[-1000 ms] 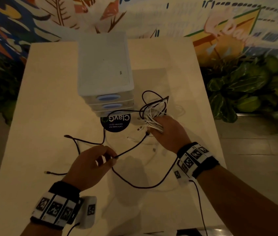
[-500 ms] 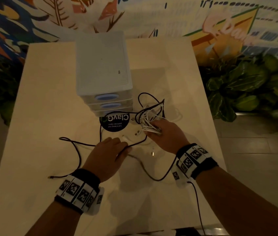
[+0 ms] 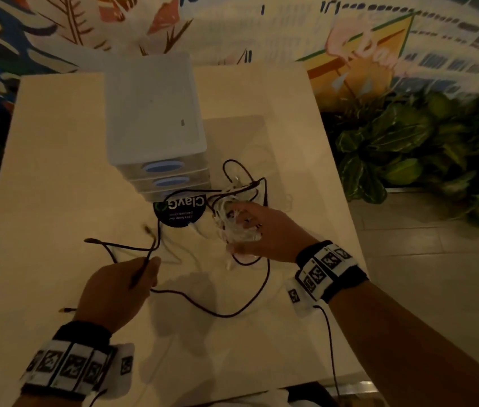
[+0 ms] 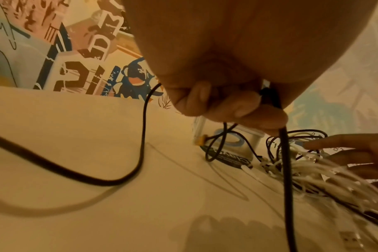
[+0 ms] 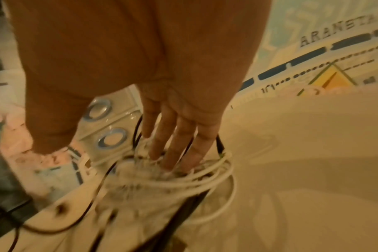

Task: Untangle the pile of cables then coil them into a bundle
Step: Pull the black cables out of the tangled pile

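A: From the head camera, what do you see?

B: A pale, flat table point(image 3: 56, 171) with a messy pile of thin white and black cables point(image 3: 234, 214) on it, right beside a stack of small white plastic drawers point(image 3: 156, 118). The right hand point(image 3: 264, 230) rests on the pile with its fingers in among the white loops. I think it pins the pile so it can't slide.

A: And the other hand?

B: The left hand point(image 3: 115, 292) sits nearer the body, curled round a long thin black cable point(image 3: 212, 312). That cable runs across the table in a big bend, back to the pile. I think it is being pulled free from the rest.

A: What about the left wrist camera?

B: The left hand's fingers point(image 4: 237, 105) are closed tight on the black cable point(image 4: 286, 170), which hangs straight down from them. The pile point(image 4: 313, 170) lies off to the side.

A: And the right wrist camera?

B: It is blurry. The right hand's fingers point(image 5: 173, 141) are straight and poke down into the white loops point(image 5: 179, 180). They press; they don't grab. The drawers point(image 5: 110, 119) stand just behind.

A: Is the job nearly done?

B: No. I think the pile is still knotted, and nothing is coiled yet.
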`<state>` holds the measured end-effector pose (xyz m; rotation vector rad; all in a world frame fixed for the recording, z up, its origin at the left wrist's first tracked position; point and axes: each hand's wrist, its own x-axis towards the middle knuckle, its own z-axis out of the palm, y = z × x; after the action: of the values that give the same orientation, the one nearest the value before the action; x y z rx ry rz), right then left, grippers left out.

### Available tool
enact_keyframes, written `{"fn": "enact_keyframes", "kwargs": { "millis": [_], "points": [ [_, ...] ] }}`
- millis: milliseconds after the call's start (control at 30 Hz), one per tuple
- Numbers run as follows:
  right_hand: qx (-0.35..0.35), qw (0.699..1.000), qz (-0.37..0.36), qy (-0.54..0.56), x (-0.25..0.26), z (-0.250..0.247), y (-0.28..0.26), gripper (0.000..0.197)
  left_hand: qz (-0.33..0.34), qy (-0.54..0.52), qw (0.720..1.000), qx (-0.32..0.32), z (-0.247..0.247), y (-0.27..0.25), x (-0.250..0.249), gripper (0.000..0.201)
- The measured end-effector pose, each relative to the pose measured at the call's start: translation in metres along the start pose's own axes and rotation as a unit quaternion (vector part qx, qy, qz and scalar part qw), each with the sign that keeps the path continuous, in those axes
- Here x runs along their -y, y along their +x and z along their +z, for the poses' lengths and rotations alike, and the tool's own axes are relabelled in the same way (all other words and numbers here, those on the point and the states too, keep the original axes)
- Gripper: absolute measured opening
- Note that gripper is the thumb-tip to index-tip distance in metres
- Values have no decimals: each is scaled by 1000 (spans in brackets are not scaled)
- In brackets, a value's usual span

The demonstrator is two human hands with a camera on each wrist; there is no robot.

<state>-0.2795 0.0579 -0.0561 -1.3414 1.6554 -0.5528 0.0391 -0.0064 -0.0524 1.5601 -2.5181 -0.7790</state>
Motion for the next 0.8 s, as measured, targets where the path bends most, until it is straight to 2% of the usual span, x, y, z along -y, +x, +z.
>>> {"fn": "enact_keyframes", "kwargs": {
  "millis": [33,100,133,167,200,233,300,333,400,500,600,667,733,800],
  "points": [
    [-33,999,-9,16,-1,-4,-4,60,-10,0,1000,6,0,-1,-1,51],
    [-156,988,-10,8,-5,-15,-10,31,-27,-6,999,24,2,-2,-4,48],
    [-212,977,7,-28,-8,-19,-14,27,-37,-17,998,37,2,-3,-7,49],
    [-238,967,37,-80,-14,-21,-19,30,-49,-33,997,48,3,-4,-10,49],
    [-228,963,77,-122,-19,-21,-25,34,-62,-54,995,56,4,-6,-14,50],
    [-188,963,123,-147,-27,-16,-32,35,-76,-79,992,61,4,-8,-17,49],
    [-75,962,205,-162,-40,0,-43,36,-102,-139,983,69,4,-12,-24,49],
    [-37,961,230,-147,-46,10,-47,35,-115,-164,976,79,4,-14,-26,49],
    [-12,967,241,-79,-54,26,-48,26,-133,-177,969,108,5,-18,-29,49],
    [-55,972,221,54,-55,40,-47,18,-133,-96,977,136,9,-21,-22,48],
    [-139,926,222,273,-58,46,-49,34,-110,93,981,132,8,-16,-11,56],
    [-163,916,227,289,-62,46,-50,39,-122,148,975,115,5,-12,-10,57],
    [-179,920,227,263,-62,43,-49,34,-123,147,978,82,2,-8,-17,55],
    [-202,924,219,240,-59,39,-47,25,-72,131,988,32,0,-5,-32,54]
  ]
}}
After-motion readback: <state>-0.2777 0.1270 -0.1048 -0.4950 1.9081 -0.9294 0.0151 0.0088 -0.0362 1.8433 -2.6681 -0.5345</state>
